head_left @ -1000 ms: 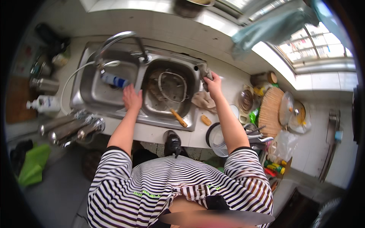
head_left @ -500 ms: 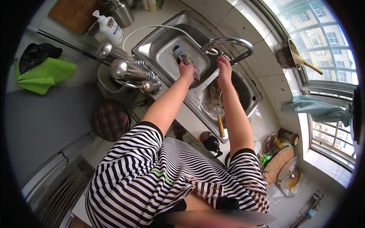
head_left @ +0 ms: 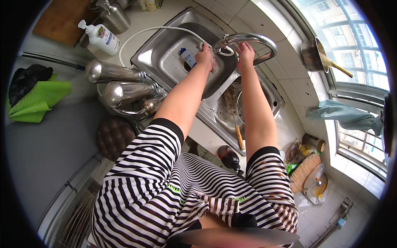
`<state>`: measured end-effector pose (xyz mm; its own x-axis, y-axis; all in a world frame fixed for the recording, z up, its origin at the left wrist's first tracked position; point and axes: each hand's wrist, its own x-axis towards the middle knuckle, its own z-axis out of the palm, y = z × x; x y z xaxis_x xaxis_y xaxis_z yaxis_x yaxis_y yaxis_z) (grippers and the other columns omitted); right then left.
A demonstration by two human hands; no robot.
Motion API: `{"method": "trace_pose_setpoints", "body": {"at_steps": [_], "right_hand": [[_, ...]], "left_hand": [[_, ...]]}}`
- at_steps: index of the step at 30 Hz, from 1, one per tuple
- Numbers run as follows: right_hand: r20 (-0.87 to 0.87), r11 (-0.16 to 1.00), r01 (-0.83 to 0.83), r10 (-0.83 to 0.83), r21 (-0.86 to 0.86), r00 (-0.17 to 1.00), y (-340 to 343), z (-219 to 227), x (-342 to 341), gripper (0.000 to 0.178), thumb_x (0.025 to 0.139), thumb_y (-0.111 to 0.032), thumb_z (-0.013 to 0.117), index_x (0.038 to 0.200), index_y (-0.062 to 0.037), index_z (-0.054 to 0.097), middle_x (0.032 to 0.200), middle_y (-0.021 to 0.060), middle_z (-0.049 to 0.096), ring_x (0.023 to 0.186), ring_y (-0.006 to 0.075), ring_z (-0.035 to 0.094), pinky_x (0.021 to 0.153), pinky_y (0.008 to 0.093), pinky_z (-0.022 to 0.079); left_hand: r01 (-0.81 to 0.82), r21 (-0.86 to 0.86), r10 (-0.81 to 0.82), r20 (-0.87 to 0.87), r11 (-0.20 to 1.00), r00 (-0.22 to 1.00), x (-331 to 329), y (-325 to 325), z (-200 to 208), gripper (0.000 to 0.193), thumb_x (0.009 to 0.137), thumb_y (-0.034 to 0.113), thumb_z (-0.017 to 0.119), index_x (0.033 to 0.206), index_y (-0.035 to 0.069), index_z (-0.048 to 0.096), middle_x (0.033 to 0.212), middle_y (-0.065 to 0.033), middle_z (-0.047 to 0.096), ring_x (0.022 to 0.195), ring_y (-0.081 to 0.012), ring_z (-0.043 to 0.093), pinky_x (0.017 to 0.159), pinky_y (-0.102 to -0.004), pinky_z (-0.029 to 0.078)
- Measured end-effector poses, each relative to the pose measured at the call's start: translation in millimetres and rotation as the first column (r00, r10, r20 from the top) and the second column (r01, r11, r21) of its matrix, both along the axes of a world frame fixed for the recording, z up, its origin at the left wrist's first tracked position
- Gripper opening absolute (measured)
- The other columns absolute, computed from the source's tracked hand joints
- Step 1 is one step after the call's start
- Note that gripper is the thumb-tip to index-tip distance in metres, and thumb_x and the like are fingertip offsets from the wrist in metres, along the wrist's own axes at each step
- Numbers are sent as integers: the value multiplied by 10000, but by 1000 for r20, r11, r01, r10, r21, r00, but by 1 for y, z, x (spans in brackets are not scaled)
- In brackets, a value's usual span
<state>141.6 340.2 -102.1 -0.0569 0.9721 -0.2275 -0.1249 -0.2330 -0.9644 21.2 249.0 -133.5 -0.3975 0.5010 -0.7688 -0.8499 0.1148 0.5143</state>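
Observation:
My left hand (head_left: 204,58) is closed on a greyish cloth (head_left: 214,65) over the right side of the large sink basin (head_left: 159,51), close to the tap's base. Behind the curved chrome tap (head_left: 258,38), my right hand (head_left: 245,57) has its fingers bent together. Whatever they grip there is hidden. A white bottle with a blue cap (head_left: 188,57) lies in the large basin by the drain. The smaller basin (head_left: 271,95) holds a wooden-handled brush or scrubber (head_left: 240,137) and a round-rimmed vessel, partly covered by my right forearm.
A white pump bottle (head_left: 103,39) and steel canisters (head_left: 109,71) stand left of the sink. A dark bottle (head_left: 228,156) sits at the counter's front edge. A pot (head_left: 313,56) is by the window; lids and a woven mat (head_left: 305,173) lean at the right. A white hose (head_left: 136,37) loops over the basin.
My left hand has moved up and right with the cloth, toward the tap. My right hand has risen to the tap, its fingers now bent rather than stretched. The view has shifted slightly.

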Motion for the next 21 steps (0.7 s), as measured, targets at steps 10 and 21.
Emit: {"method": "trace_pose_setpoints", "body": {"at_steps": [10,21], "right_hand": [[204,999,-47,41,26,978,-102,-32,22,333,937,-141,589,1241,-6,600,1181,107,613,1001,172,589,873,303,475],[-93,969,-121,102,-216,990,-21,20,13,717,1001,-476,445,1564,-168,125,1570,97,270,1008,311,671,842,407,535]], "left_hand": [[-115,221,62,231,969,971,-14,-7,-22,565,844,544,661,1141,75,554,1000,-109,644,759,-297,610,585,-502,446],[-202,-101,182,-176,974,967,-3,-22,-56,479,846,364,681,1116,-25,604,999,-147,642,783,-296,627,546,-468,482]]}}
